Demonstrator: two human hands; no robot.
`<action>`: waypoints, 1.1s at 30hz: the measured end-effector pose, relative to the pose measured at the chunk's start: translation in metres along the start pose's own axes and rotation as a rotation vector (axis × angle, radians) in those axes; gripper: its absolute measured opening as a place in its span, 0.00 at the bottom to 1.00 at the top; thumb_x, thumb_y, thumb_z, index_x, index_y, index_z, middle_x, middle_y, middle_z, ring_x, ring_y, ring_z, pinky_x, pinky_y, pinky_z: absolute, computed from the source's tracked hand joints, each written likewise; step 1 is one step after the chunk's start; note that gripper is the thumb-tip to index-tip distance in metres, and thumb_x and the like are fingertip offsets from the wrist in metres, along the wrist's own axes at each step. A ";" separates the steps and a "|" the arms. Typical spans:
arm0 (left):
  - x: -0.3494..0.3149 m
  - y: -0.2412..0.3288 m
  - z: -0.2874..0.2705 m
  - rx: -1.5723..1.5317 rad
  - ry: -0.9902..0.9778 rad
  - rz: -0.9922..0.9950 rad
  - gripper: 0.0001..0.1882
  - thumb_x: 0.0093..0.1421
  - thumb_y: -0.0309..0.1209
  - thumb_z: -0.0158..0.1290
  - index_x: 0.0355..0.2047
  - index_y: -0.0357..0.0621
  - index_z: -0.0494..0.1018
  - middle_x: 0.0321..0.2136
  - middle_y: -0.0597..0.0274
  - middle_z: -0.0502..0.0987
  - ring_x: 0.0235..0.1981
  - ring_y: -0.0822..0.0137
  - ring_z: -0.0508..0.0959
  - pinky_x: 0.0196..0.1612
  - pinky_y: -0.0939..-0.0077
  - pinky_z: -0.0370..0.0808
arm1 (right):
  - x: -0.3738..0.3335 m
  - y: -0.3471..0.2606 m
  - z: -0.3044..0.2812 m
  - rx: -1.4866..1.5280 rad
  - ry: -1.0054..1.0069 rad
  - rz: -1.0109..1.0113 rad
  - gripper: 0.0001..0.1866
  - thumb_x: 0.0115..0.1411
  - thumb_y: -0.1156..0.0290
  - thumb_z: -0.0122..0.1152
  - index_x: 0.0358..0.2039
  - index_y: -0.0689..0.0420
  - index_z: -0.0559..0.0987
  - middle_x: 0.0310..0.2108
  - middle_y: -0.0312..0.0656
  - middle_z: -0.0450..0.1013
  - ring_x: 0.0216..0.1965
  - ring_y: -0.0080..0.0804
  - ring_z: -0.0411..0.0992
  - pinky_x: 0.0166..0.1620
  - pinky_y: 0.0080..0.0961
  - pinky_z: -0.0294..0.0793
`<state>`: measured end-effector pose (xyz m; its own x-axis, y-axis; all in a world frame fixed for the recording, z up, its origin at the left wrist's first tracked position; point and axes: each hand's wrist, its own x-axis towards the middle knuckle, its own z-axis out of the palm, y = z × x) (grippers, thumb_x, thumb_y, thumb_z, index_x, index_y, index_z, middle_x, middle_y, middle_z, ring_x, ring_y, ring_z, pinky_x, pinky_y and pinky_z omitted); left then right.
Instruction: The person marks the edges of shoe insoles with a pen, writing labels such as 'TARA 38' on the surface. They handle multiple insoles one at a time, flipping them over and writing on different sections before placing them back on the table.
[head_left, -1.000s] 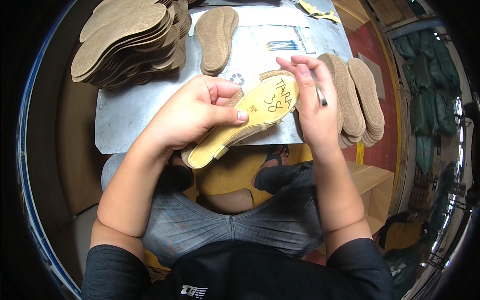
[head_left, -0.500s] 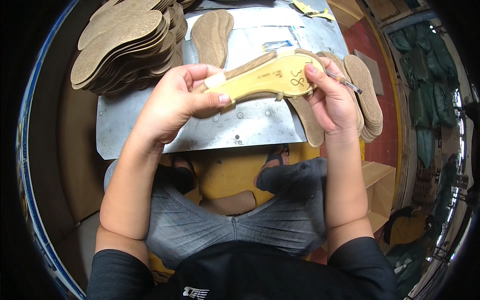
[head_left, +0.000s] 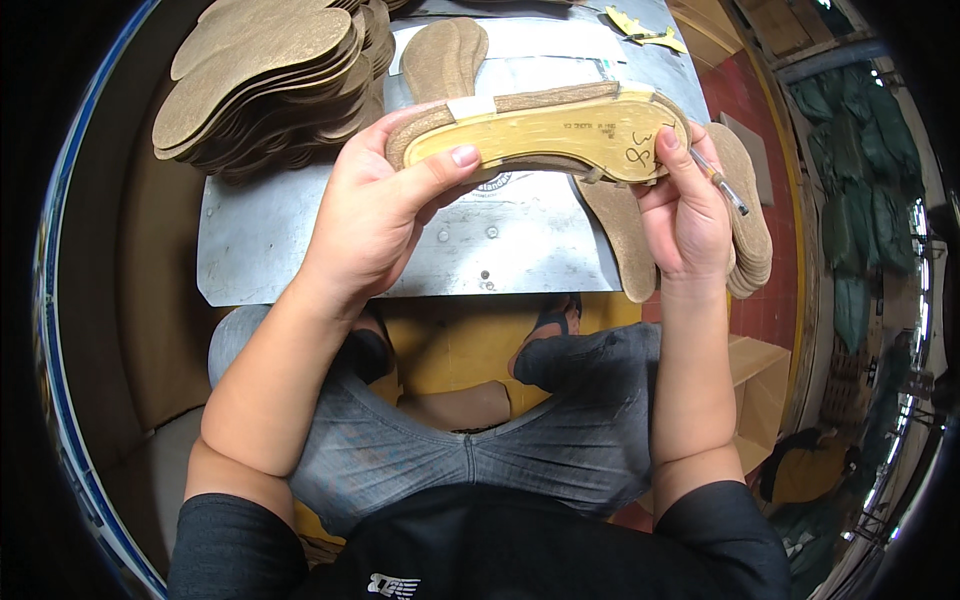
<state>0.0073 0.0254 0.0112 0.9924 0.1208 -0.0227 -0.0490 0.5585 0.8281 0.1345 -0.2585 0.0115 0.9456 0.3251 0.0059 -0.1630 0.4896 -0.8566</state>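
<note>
A yellow shoe last with a brown insole board pressed against it (head_left: 545, 130) lies sideways above the grey metal worktop (head_left: 300, 250), held up between both hands. My left hand (head_left: 385, 215) grips its heel end, thumb on the yellow face near a strip of white tape. My right hand (head_left: 685, 215) holds the toe end, where there is handwriting, and also keeps a thin pen (head_left: 722, 183) between its fingers.
A tall stack of brown insole boards (head_left: 265, 85) sits at the back left of the worktop. A single insole (head_left: 445, 55) lies behind the last, and another stack (head_left: 745, 215) stands at the right. My knees and a yellow floor show below the worktop's edge.
Both hands have lifted the last closer to the camera and turned it level, so its side edge and the insole board now face up.
</note>
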 end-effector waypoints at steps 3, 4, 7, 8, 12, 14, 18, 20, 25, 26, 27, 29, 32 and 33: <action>0.000 -0.003 -0.001 -0.022 -0.002 -0.010 0.29 0.76 0.22 0.66 0.71 0.21 0.71 0.60 0.43 0.85 0.59 0.58 0.89 0.68 0.63 0.88 | -0.002 0.005 0.003 -0.005 0.041 -0.009 0.17 0.77 0.72 0.75 0.60 0.55 0.78 0.54 0.41 0.87 0.56 0.31 0.85 0.61 0.38 0.85; 0.000 -0.003 -0.001 -0.031 -0.006 -0.012 0.29 0.76 0.22 0.66 0.71 0.21 0.70 0.60 0.42 0.85 0.59 0.58 0.89 0.68 0.63 0.88 | -0.002 0.008 0.004 0.006 0.026 -0.028 0.18 0.77 0.72 0.76 0.60 0.55 0.78 0.54 0.41 0.87 0.56 0.31 0.85 0.61 0.38 0.85; -0.001 -0.006 -0.002 -0.017 0.037 0.017 0.29 0.77 0.22 0.65 0.72 0.21 0.69 0.60 0.42 0.85 0.59 0.57 0.89 0.67 0.62 0.88 | -0.005 0.013 0.007 -0.053 0.033 -0.041 0.18 0.80 0.71 0.71 0.65 0.56 0.77 0.57 0.42 0.85 0.59 0.31 0.84 0.65 0.38 0.84; -0.001 -0.007 -0.002 -0.008 0.042 0.014 0.29 0.77 0.22 0.65 0.72 0.21 0.69 0.61 0.42 0.85 0.59 0.57 0.89 0.68 0.62 0.88 | -0.006 0.013 0.007 -0.060 0.039 -0.044 0.18 0.80 0.71 0.71 0.65 0.57 0.77 0.58 0.42 0.85 0.59 0.31 0.84 0.66 0.38 0.84; -0.002 -0.007 -0.004 -0.032 0.035 -0.013 0.29 0.77 0.22 0.65 0.72 0.22 0.69 0.61 0.42 0.85 0.59 0.56 0.89 0.68 0.60 0.88 | -0.005 0.013 0.013 -0.154 0.082 -0.087 0.22 0.79 0.72 0.72 0.66 0.58 0.75 0.57 0.45 0.86 0.60 0.31 0.84 0.65 0.32 0.83; -0.003 -0.008 -0.004 -0.053 0.041 -0.014 0.29 0.77 0.22 0.65 0.72 0.22 0.69 0.61 0.42 0.85 0.59 0.57 0.89 0.68 0.60 0.88 | -0.003 0.014 0.019 -0.281 0.165 -0.225 0.23 0.79 0.73 0.72 0.68 0.60 0.74 0.57 0.47 0.86 0.61 0.31 0.83 0.65 0.29 0.82; 0.000 -0.010 -0.003 0.006 0.064 0.038 0.27 0.76 0.23 0.65 0.70 0.22 0.72 0.60 0.43 0.86 0.59 0.58 0.89 0.68 0.62 0.87 | -0.004 0.010 0.033 -0.717 0.170 -0.805 0.22 0.85 0.65 0.64 0.70 0.65 0.75 0.53 0.49 0.89 0.57 0.30 0.81 0.66 0.29 0.78; 0.001 -0.012 -0.002 0.055 0.061 0.063 0.25 0.76 0.23 0.66 0.69 0.22 0.75 0.59 0.44 0.87 0.59 0.60 0.89 0.68 0.63 0.86 | -0.014 0.004 0.039 -0.894 0.015 -1.012 0.23 0.86 0.61 0.61 0.69 0.66 0.77 0.49 0.48 0.90 0.51 0.32 0.81 0.63 0.30 0.79; -0.003 -0.021 0.007 0.224 0.031 0.079 0.22 0.76 0.24 0.67 0.66 0.26 0.80 0.57 0.49 0.89 0.58 0.65 0.88 0.67 0.67 0.84 | -0.043 0.012 0.054 -0.875 -0.255 -0.821 0.15 0.79 0.66 0.71 0.56 0.64 0.88 0.43 0.50 0.90 0.39 0.39 0.85 0.48 0.33 0.86; -0.005 -0.023 0.009 0.242 0.011 0.083 0.22 0.76 0.24 0.67 0.66 0.26 0.81 0.57 0.50 0.90 0.58 0.66 0.88 0.67 0.68 0.83 | -0.044 0.015 0.056 -0.865 -0.256 -0.779 0.13 0.74 0.70 0.75 0.53 0.64 0.89 0.42 0.50 0.90 0.39 0.40 0.86 0.47 0.33 0.86; -0.006 -0.023 0.010 0.261 -0.008 0.090 0.21 0.76 0.24 0.67 0.66 0.27 0.81 0.57 0.51 0.90 0.58 0.66 0.88 0.67 0.68 0.83 | -0.044 0.018 0.057 -0.949 -0.199 -0.826 0.12 0.70 0.74 0.78 0.50 0.64 0.90 0.42 0.50 0.90 0.39 0.41 0.88 0.46 0.34 0.87; -0.009 -0.025 0.013 0.280 -0.019 0.098 0.20 0.76 0.23 0.66 0.66 0.30 0.83 0.57 0.53 0.90 0.59 0.67 0.88 0.67 0.70 0.82 | -0.045 0.022 0.059 -0.924 -0.153 -0.894 0.12 0.64 0.78 0.82 0.46 0.64 0.90 0.41 0.50 0.90 0.39 0.43 0.89 0.45 0.35 0.88; -0.011 -0.027 0.014 0.290 -0.051 0.133 0.20 0.76 0.22 0.66 0.66 0.29 0.83 0.58 0.52 0.90 0.59 0.66 0.88 0.67 0.69 0.82 | -0.043 0.019 0.061 -0.951 -0.162 -0.953 0.11 0.60 0.81 0.81 0.42 0.64 0.88 0.37 0.48 0.89 0.36 0.45 0.89 0.43 0.37 0.88; -0.011 -0.026 0.013 0.309 -0.052 0.135 0.20 0.76 0.21 0.65 0.66 0.29 0.82 0.58 0.52 0.90 0.59 0.66 0.88 0.67 0.69 0.82 | -0.043 0.019 0.062 -0.951 -0.171 -0.956 0.11 0.59 0.81 0.81 0.41 0.64 0.88 0.36 0.48 0.88 0.36 0.45 0.89 0.43 0.37 0.88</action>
<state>-0.0013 -0.0015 -0.0030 0.9841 0.1301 0.1209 -0.1520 0.2646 0.9523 0.0735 -0.2129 0.0274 0.5211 0.3059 0.7968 0.8525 -0.1419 -0.5031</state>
